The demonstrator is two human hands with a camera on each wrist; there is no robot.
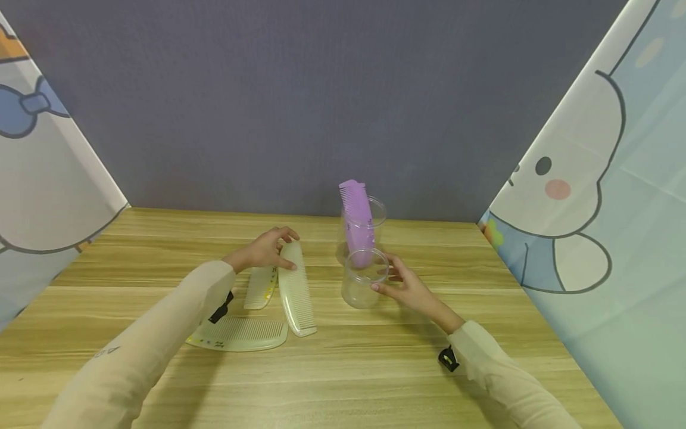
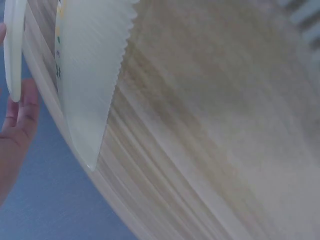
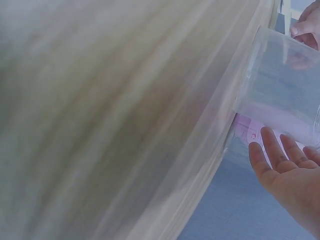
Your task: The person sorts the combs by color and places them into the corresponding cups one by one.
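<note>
My left hand (image 1: 261,249) pinches the upper end of a pale cream comb (image 1: 297,292), thumb in front and fingers behind. In the left wrist view this comb (image 2: 14,50) stands raised beside another comb (image 2: 87,85) on the table. Two more pale combs lie near it, a short-looking one (image 1: 261,287) partly under the hand and one (image 1: 243,333) lying crosswise. A clear plastic cup (image 1: 358,293) stands upright at my right hand (image 1: 407,289), whose relaxed fingers are spread along its right side. Behind it, a purple comb (image 1: 356,211) leans in a second clear cup (image 1: 379,229).
The wood-grain table (image 1: 343,381) ends at a dark grey panel (image 1: 300,119) behind the cups. Cartoon-printed sheets (image 1: 579,196) rise on both sides. A black wrist camera (image 1: 448,358) sits at the right cuff.
</note>
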